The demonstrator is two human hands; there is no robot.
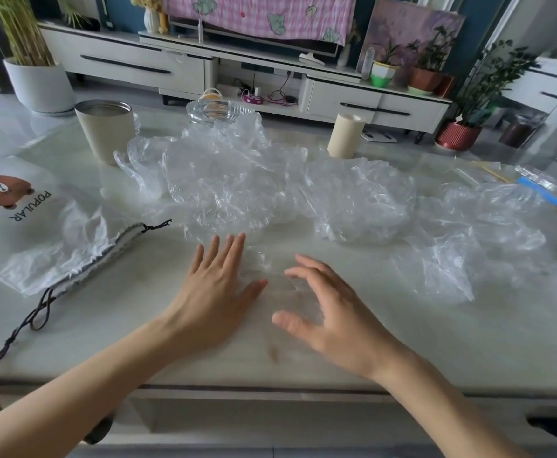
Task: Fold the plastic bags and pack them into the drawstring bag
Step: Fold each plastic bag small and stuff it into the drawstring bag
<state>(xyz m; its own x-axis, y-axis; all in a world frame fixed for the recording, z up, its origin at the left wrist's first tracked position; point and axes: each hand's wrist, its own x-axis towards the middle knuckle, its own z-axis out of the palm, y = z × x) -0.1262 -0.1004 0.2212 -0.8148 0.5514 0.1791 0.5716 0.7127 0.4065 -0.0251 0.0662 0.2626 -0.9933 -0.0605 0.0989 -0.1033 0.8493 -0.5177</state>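
Far L: drawstring bag [32, 233] lies flat on desk [171, 352], clear w/ brown bear print + "POPULAR" text, gathered mouth pointing twd centre; black cord [23, 328] trails from it twd near desk edge. Behind bag, beige cup [103, 130] upright. Centre back: glass bowl [219, 110], front partly hidden by crumpled pile of plastic bags [270, 190], clear, unfolded, spread across mid desk. In front of pile, left grip [214, 292] palm down, fingers straight & close together, flat on desk at L edge of a thin clear bag [277, 279] lying flat betw both hands. Right grip [333, 312] just R of it, fingers spread, slightly bent, holding nothing; blurred, can't tell if fingertips touch the bag. Back R of centre: beige cylinder [346, 135] upright, near pile's far edge. R side: second crumpled heap [468, 242] of clear bags on desk. Far R: clear item w/ blue strip [541, 191], too blurred to ID
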